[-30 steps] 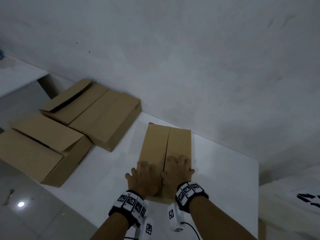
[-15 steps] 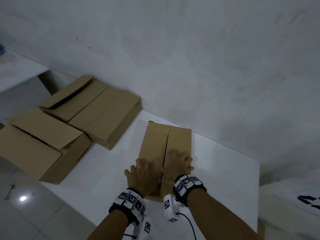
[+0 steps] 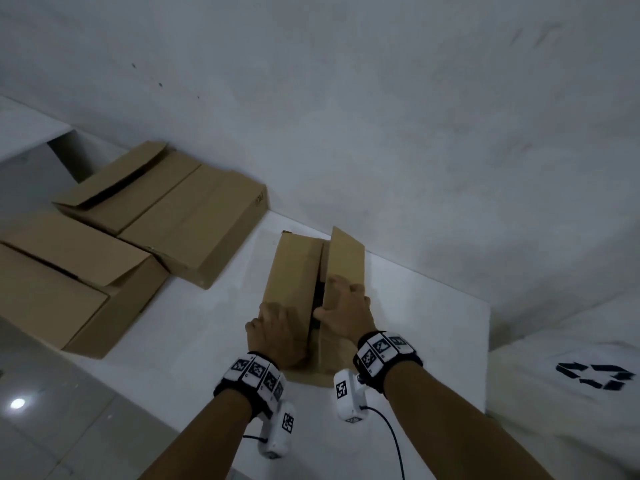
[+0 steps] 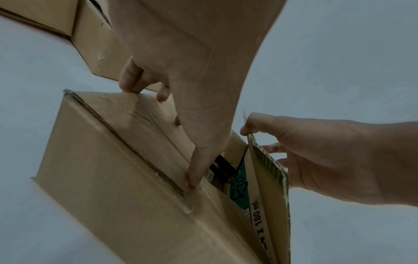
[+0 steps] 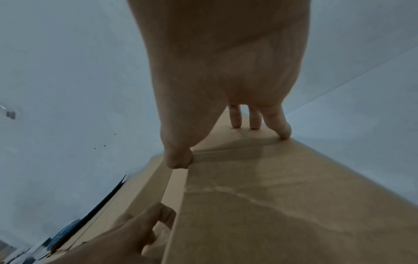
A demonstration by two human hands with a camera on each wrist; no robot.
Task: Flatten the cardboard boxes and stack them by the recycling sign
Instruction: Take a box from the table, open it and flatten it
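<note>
A small brown cardboard box [image 3: 294, 271] lies on the white table [image 3: 415, 341] in front of me. My left hand [image 3: 277, 327] sits on its left top flap [image 4: 140, 128], fingers bent on the flap and thumb hooked at the seam edge. My right hand [image 3: 346, 306] grips the right top flap [image 3: 346, 258], thumb under its inner edge and fingers on top. That flap stands lifted, and a dark gap runs along the seam. Green print [image 4: 239, 185] shows inside the box in the left wrist view. The right wrist view shows the right flap [image 5: 282, 196] under my right hand [image 5: 226, 89].
Two larger cardboard boxes [image 3: 194, 230] [image 3: 69, 282] with loose flaps sit at the table's left end. A white surface with a black recycling sign [image 3: 594, 375] lies at the right. The wall [image 3: 381, 133] runs close behind the table, and tiled floor [image 3: 52, 427] is lower left.
Both hands lay flat on the closed flaps before. Now my right hand has taken the right flap's edge and lifted it, and the seam has opened. My left hand has slid back a little.
</note>
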